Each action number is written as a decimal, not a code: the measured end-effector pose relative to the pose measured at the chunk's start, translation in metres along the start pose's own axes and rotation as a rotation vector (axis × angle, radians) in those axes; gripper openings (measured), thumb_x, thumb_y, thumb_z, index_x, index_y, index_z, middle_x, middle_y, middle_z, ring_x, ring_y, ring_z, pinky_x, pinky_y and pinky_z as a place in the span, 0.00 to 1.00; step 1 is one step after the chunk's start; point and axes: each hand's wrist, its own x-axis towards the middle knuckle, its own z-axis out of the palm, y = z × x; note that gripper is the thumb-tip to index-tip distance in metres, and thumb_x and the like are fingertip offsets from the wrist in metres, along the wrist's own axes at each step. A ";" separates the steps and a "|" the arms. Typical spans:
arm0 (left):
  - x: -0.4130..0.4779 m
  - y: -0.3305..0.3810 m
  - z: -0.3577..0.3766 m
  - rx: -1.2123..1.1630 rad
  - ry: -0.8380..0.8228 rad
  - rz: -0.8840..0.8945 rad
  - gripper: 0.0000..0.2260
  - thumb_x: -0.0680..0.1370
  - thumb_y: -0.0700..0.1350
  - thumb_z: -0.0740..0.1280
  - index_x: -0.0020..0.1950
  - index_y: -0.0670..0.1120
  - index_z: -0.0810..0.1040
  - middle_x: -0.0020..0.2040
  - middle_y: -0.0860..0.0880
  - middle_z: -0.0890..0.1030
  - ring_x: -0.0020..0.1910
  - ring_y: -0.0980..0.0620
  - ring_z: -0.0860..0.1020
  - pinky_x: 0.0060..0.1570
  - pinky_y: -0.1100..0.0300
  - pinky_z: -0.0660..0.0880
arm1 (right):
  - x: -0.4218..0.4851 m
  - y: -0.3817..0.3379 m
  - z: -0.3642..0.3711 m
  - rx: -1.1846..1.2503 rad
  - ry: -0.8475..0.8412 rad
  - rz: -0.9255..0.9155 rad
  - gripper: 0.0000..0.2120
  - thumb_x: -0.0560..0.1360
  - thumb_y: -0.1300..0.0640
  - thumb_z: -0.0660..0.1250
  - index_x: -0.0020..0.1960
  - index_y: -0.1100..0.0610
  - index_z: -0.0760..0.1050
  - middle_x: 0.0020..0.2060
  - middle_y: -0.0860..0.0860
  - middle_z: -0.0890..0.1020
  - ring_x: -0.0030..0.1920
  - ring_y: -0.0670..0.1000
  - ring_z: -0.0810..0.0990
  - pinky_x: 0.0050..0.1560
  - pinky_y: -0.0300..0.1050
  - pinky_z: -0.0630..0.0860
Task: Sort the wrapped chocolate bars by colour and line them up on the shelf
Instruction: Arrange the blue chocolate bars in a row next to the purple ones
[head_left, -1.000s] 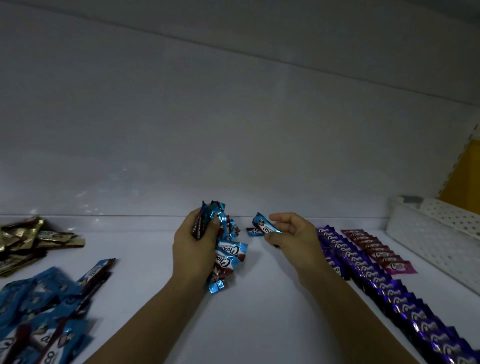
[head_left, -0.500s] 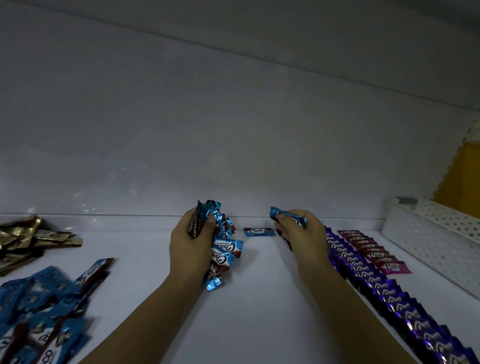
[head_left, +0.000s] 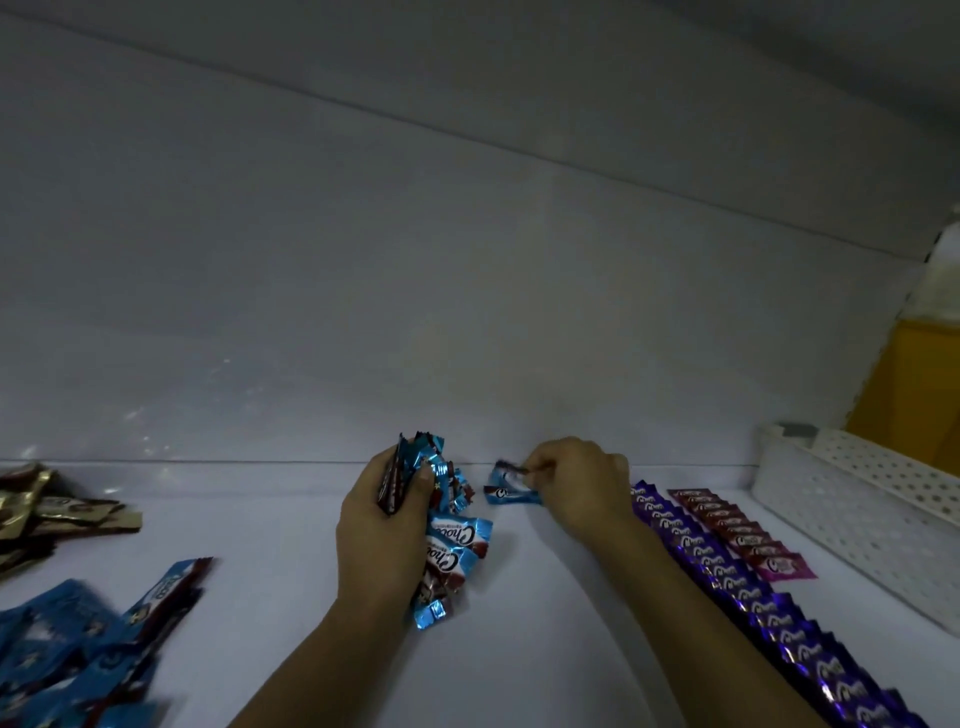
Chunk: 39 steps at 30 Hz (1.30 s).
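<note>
White shelf (head_left: 545, 649) with purple row (head_left: 727, 577) beside basket (head_left: 883, 525); left hand (head_left: 379, 535) around blue bundle (head_left: 452, 540); right hand (head_left: 582, 488) pinching blue bar (head_left: 505, 472)

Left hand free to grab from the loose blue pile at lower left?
Probably not yet. The left hand grips a bunch of blue bars, so it is full. The shelf between it and the blue pile is bare, so only the load is in the way.

White script "Cho…", the remaining letters hidden, on two blue-wrapped chocolate bars (head_left: 457, 543) in the bundle gripped by the left hand (head_left: 376, 535). A single white "C" on a blue bar (head_left: 511, 494) just beside the right hand (head_left: 576, 486). White logos on the purple row (head_left: 727, 571) and the pink row (head_left: 740, 532): too blurred to read.
</note>
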 end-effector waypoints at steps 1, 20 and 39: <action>0.000 0.000 0.000 0.004 -0.003 -0.002 0.11 0.79 0.46 0.66 0.60 0.50 0.78 0.49 0.45 0.84 0.42 0.42 0.84 0.47 0.40 0.80 | 0.000 0.001 0.005 -0.049 -0.022 -0.022 0.10 0.78 0.56 0.62 0.50 0.45 0.81 0.48 0.46 0.81 0.53 0.50 0.75 0.54 0.46 0.61; -0.001 0.001 0.001 0.036 -0.001 0.019 0.10 0.79 0.46 0.66 0.59 0.50 0.79 0.47 0.46 0.84 0.43 0.42 0.84 0.48 0.40 0.80 | -0.009 0.009 0.036 -0.245 0.087 -0.109 0.12 0.78 0.53 0.58 0.57 0.46 0.76 0.53 0.50 0.76 0.56 0.52 0.71 0.52 0.47 0.63; -0.007 0.008 0.000 0.100 -0.177 0.065 0.09 0.78 0.41 0.66 0.54 0.52 0.82 0.48 0.49 0.85 0.47 0.47 0.84 0.50 0.48 0.79 | -0.029 -0.035 -0.004 1.205 -0.266 0.062 0.05 0.75 0.60 0.68 0.47 0.60 0.81 0.35 0.47 0.82 0.34 0.40 0.80 0.34 0.29 0.72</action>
